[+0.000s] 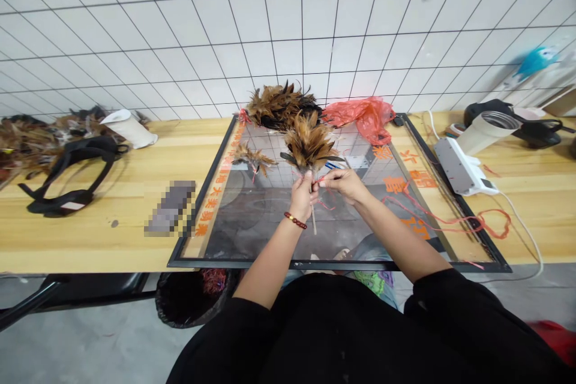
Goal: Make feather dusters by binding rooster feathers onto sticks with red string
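Observation:
My left hand (304, 195) is closed around the stick (314, 221) of a feather duster (308, 141), whose brown and black feathers fan out above my fingers. Close beside it, my right hand (344, 185) pinches a thin red string (320, 180) at the base of the feathers. A loose end of the string hangs below the hands. Behind the duster lies a large pile of brown feathers (279, 105). To its left, a small feather bunch (254, 157) rests on the glass.
The black-framed glass panel (270, 246) lies on the wooden table (112, 252). Around it are a red plastic bag (366, 117), tangled red string (472, 223), a white power strip (463, 167), a black headset (74, 177) and more feathers (58, 129). A lined bin (193, 306) stands below.

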A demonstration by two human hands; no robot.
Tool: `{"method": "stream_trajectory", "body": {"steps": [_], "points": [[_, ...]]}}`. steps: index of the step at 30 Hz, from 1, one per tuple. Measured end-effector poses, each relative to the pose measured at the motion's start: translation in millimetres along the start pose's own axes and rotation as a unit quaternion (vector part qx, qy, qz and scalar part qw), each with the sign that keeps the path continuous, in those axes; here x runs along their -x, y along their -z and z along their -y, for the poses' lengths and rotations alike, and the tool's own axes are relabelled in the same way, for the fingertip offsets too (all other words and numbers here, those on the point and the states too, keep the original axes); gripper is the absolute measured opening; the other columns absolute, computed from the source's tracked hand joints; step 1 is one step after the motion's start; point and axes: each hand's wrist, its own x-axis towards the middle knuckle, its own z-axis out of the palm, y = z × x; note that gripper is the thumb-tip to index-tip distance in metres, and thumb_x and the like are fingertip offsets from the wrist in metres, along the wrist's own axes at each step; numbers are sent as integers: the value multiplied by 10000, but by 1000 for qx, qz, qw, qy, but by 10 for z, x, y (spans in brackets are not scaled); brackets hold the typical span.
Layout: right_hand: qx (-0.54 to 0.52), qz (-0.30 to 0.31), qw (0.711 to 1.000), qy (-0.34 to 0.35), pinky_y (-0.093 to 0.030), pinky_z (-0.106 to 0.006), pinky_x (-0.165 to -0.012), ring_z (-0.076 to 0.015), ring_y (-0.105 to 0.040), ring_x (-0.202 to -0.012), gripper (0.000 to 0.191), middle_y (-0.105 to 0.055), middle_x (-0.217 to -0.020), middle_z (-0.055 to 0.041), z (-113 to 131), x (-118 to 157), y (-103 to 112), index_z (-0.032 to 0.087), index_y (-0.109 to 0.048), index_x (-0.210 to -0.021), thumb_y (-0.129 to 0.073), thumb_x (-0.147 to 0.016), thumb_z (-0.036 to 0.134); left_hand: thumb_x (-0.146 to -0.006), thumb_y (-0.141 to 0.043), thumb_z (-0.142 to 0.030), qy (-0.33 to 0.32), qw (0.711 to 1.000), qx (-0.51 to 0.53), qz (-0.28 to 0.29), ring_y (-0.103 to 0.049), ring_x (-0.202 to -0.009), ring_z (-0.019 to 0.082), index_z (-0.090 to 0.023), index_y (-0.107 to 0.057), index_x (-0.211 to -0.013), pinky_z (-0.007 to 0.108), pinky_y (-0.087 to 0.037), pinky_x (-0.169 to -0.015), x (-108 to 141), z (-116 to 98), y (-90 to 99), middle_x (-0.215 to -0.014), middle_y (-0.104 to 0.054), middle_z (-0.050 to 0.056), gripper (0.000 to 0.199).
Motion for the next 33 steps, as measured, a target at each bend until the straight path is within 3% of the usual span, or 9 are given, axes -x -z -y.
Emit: {"method": "stream_trajectory", "body": {"steps": [3, 6, 9, 14, 23, 28, 33], "points": [[-78, 67, 990, -98, -261, -206, -448, -61, -436, -499, 434, -586, -565, 13, 36, 63, -6, 153, -678, -654, -908, -423, 440, -791, -672, -535, -37, 999, -16, -27, -257, -321, -3, -166, -457, -709, 161, -116, -336, 8, 13, -6, -535, -505, -57, 435], [-104, 112, 979, -138, -202, -185, -422, -54, -425, -481, 443, -542, -518, 29, 66, 100, -22, 148, -666, -671, -909, -435, 434, -760, -696, -550, -63, 997, -16, -30, -246, -326, -9, -163, -491, -753, 171, -102, -335, 14, 22, -10, -586, -536, -53, 439], [-121, 70, 984, -111, -147, -183, -413, -29, -352, -458, 458, -530, -525, 40, 97, 82, -63, 144, -648, -659, -911, -418, 430, -714, -746, -536, -52, 999, -3, 0, -245, -328, -4, -169, -494, -761, 171, -107, -339, 20, 48, -19, -547, -478, -78, 448], [-66, -29, 994, -81, -125, -204, -420, -22, -233, -449, 470, -435, -489, 82, 143, 30, -116, 149, -659, -685, -897, -409, 444, -704, -748, -549, -90, 995, 12, -37, -255, -327, 10, -179, -475, -718, 166, -129, -339, 30, 100, -35, -463, -364, -109, 460], [60, -17, 998, -17, -224, -229, -451, -53, -281, -446, 457, -408, -467, 77, 109, -5, -92, 161, -680, -719, -792, -542, 567, -778, -670, -556, -140, 985, 12, -100, -261, -318, 13, -177, -477, -704, 177, -126, -337, 24, 95, -28, -485, -439, -84, 432], [138, -58, 987, 55, -363, -259, -544, -102, -452, -524, 379, -565, -558, 24, 22, -20, -95, 175, -706, -713, -741, -632, 543, -784, -662, -550, -147, 981, -5, -125, -263, -322, 16, -183, -452, -687, 180, -132, -341, -30, 111, 16, -494, -458, -79, 434], [219, -102, 957, 160, -454, -316, -681, -169, -593, -679, 255, -678, -691, -18, -28, 63, -125, 200, -701, -673, -692, -730, 449, -773, -668, -560, -135, 982, -21, -127, -262, -321, 24, -198, -407, -678, 183, -130, -344, -58, 110, 38, -463, -426, -89, 457]]}}
